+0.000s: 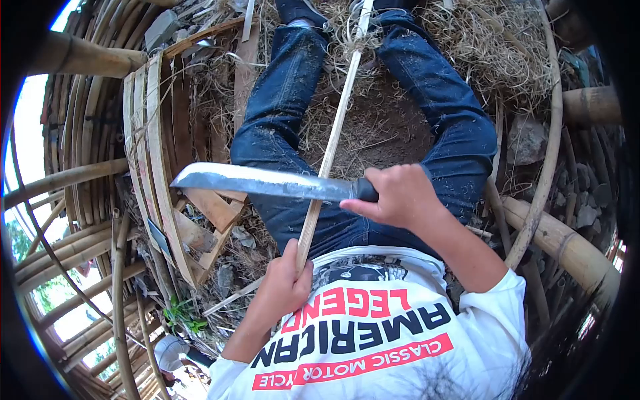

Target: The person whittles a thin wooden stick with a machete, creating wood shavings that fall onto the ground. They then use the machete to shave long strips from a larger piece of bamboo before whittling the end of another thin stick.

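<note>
A long pale bamboo strip (338,121) runs from my lap out between my legs. Its near end is in my left hand (285,281), with the fingers wrapped round it. My right hand (402,193) grips the black handle (365,190) of a machete. The wide metal blade (260,180) points left and lies across the strip, over my thigh, at some distance beyond my left hand. Fine shavings cling to my jeans (287,87).
Curled shavings (493,47) cover the ground around my feet. A wooden frame of slats (157,147) stands at the left, near a dark flat object (159,237). Thick bamboo poles (567,250) lie at the right, beside grey stones (527,141).
</note>
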`<move>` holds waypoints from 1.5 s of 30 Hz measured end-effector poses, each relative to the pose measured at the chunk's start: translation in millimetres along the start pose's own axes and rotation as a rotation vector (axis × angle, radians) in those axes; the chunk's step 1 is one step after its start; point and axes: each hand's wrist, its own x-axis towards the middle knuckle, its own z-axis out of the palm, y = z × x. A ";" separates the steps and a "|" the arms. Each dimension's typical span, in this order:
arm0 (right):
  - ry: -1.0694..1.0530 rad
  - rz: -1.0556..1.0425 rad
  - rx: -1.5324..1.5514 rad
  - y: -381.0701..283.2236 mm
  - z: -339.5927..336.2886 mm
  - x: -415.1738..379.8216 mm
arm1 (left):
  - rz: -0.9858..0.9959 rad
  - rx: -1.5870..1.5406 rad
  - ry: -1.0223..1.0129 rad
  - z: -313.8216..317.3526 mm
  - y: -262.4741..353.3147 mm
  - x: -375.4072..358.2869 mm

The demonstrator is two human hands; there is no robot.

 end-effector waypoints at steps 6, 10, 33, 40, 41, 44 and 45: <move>0.083 0.283 -0.065 58.1 -16.9 33.2 | 0.038 0.010 -0.008 -2.2 -11.5 -14.1; 0.198 0.404 -0.075 103.3 -25.2 54.6 | 0.051 -0.005 -0.021 -1.8 -16.5 -20.8; 0.241 0.235 0.009 73.5 8.3 47.5 | 0.106 -0.259 -0.143 5.3 -45.5 -17.2; 0.235 0.213 -0.088 77.7 9.2 62.5 | 0.084 -0.306 -0.083 -6.5 -50.4 -22.2; 0.263 0.237 -0.077 80.5 9.9 65.3 | 0.034 -0.359 -0.105 -6.5 -55.0 -23.9; 0.301 0.291 -0.080 91.5 5.4 73.9 | 0.052 -0.328 -0.100 -5.4 -57.8 -31.2; 0.280 0.331 -0.072 94.4 0.4 76.6 | 0.055 -0.323 -0.102 -6.9 -58.1 -31.6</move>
